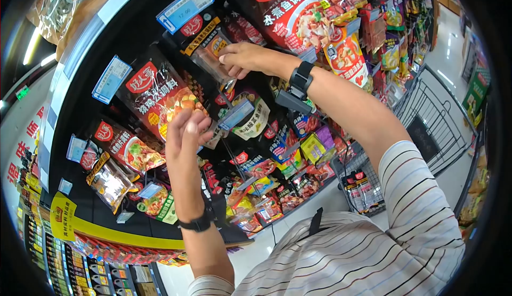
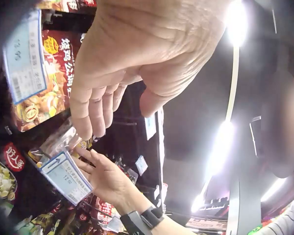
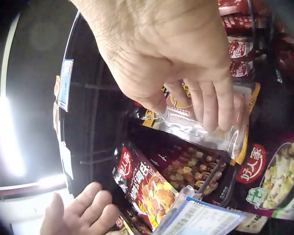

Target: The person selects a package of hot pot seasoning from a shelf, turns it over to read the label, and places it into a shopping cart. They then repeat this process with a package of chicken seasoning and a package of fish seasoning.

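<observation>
My right hand [image 1: 257, 61] is at a hanging seasoning packet [image 1: 209, 64] with a dark, orange-edged top and a clear window. In the right wrist view, the thumb and bent fingers [image 3: 209, 105] grip the packet across its clear front. My left hand [image 1: 184, 136] is raised with relaxed fingers and holds nothing. Behind it hangs a large dark red pouch [image 1: 152, 90] with a food picture, partly covered by the fingers in the head view. A price tag [image 1: 236, 116] juts out below the packet.
Rows of hanging pouches fill the dark curved rack, among them a big red pouch [image 1: 293, 16] at the top. Price tags [image 1: 185, 8] stick out on hooks. A shopping cart [image 1: 432, 120] stands at the right, with dark packets [image 1: 360, 189] in its basket.
</observation>
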A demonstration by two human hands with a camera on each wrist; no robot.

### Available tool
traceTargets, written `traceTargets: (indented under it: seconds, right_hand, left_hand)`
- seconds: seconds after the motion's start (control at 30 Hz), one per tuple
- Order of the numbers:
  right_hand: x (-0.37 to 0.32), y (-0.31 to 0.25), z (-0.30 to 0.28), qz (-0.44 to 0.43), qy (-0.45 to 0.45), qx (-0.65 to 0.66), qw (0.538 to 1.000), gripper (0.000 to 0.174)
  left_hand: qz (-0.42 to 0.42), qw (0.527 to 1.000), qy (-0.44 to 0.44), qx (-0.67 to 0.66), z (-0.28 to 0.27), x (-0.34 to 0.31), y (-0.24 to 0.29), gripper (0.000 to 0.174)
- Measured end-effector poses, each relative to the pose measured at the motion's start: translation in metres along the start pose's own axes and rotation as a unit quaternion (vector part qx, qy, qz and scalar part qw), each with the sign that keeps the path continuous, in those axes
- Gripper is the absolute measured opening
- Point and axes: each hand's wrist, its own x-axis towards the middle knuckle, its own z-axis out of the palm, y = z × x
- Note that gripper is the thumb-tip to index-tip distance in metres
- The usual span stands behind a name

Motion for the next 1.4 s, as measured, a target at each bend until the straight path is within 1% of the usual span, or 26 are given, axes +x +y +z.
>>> traceTargets:
  seconds: [0.1,0.2,0.3,0.37,0.4,0.5,0.57,0.67,0.87,0.97,1.0,1.07,1.1,1.13,1.17,1.2,1.23,1.27,1.3,1.33,1.37,1.4]
  right_hand:
    - [0.0,-0.005,0.003,0.013,-0.001,-0.007,1.0,0.049]
    - [0.003,-0.002,0.005,0.011,0.003,-0.008,1.0,0.05]
    - [0.008,0.0,0.007,0.004,0.014,-0.003,1.0,0.051]
    - [0.011,0.0,0.008,0.013,0.017,-0.001,1.0,0.051]
    - [0.011,-0.004,0.007,0.003,0.02,-0.014,1.0,0.05]
    - [0.009,-0.017,0.007,-0.025,0.035,-0.034,0.999,0.047]
    - [0.011,-0.021,0.009,-0.041,0.053,-0.025,0.997,0.043]
    - [0.017,-0.022,0.007,-0.012,0.041,0.007,0.999,0.042]
    - [0.04,-0.016,0.002,0.004,0.036,0.012,0.999,0.039]
    - [0.049,-0.006,-0.006,0.013,0.03,0.046,0.998,0.04]
    - [0.045,-0.005,-0.007,-0.001,0.016,0.048,0.999,0.046]
    - [0.026,-0.008,-0.013,-0.021,-0.009,0.055,0.998,0.06]
    - [0.014,-0.007,-0.014,-0.043,-0.008,0.044,0.998,0.062]
    - [0.001,-0.002,-0.017,-0.064,-0.003,0.065,0.996,0.061]
    - [-0.016,-0.007,-0.016,-0.055,0.002,0.073,0.996,0.061]
    - [-0.034,-0.001,-0.019,-0.098,-0.008,0.07,0.993,0.057]
    - [-0.058,-0.001,-0.023,-0.107,-0.033,0.091,0.989,0.053]
    - [-0.091,-0.007,-0.024,-0.095,-0.048,0.11,0.988,0.05]
    - [-0.115,-0.003,-0.031,-0.085,-0.085,0.135,0.984,0.048]
    - [-0.139,0.001,-0.034,-0.055,-0.094,0.166,0.98,0.049]
    - [-0.167,0.0,-0.042,-0.042,-0.114,0.187,0.975,0.044]
    - [-0.196,-0.001,-0.051,-0.035,-0.135,0.205,0.969,0.04]
  left_hand:
    - [-0.006,0.999,0.042,-0.026,-0.01,-0.037,-0.013,0.045]
    - [-0.048,0.996,0.067,-0.034,-0.021,-0.071,-0.039,0.041]
    - [-0.105,0.991,0.085,-0.019,-0.027,-0.102,-0.061,0.036]
    - [-0.148,0.985,0.087,-0.023,-0.032,-0.122,-0.075,0.037]
    - [-0.176,0.981,0.086,-0.017,-0.034,-0.13,-0.08,0.037]
    - [-0.212,0.973,0.091,-0.025,-0.037,-0.151,-0.094,0.036]
    - [-0.223,0.971,0.079,-0.036,-0.036,-0.158,-0.099,0.036]
    - [-0.236,0.969,0.061,-0.049,-0.03,-0.162,-0.105,0.034]
    - [-0.261,0.962,0.028,-0.074,-0.013,-0.163,-0.113,0.032]
    - [-0.274,0.958,0.021,-0.082,-0.009,-0.166,-0.116,0.033]
    - [-0.279,0.956,0.019,-0.086,-0.008,-0.168,-0.118,0.033]
    - [-0.277,0.957,0.004,-0.085,-0.007,-0.172,-0.126,0.036]
    - [-0.289,0.954,-0.006,-0.083,-0.007,-0.174,-0.13,0.037]
    - [-0.305,0.949,-0.019,-0.08,-0.006,-0.177,-0.133,0.037]
    - [-0.312,0.947,-0.042,-0.065,-0.003,-0.179,-0.135,0.039]
    - [-0.325,0.941,-0.072,-0.055,0.0,-0.179,-0.135,0.039]
    - [-0.335,0.935,-0.112,-0.027,0.0,-0.181,-0.144,0.04]
    - [-0.344,0.926,-0.154,-0.002,0.001,-0.185,-0.153,0.041]
    - [-0.357,0.916,-0.184,0.006,0.005,-0.188,-0.155,0.041]
    - [-0.365,0.906,-0.214,0.011,0.012,-0.188,-0.159,0.041]
    - [-0.365,0.895,-0.257,-0.003,0.015,-0.189,-0.167,0.041]
    - [-0.385,0.88,-0.279,0.007,0.023,-0.187,-0.164,0.04]
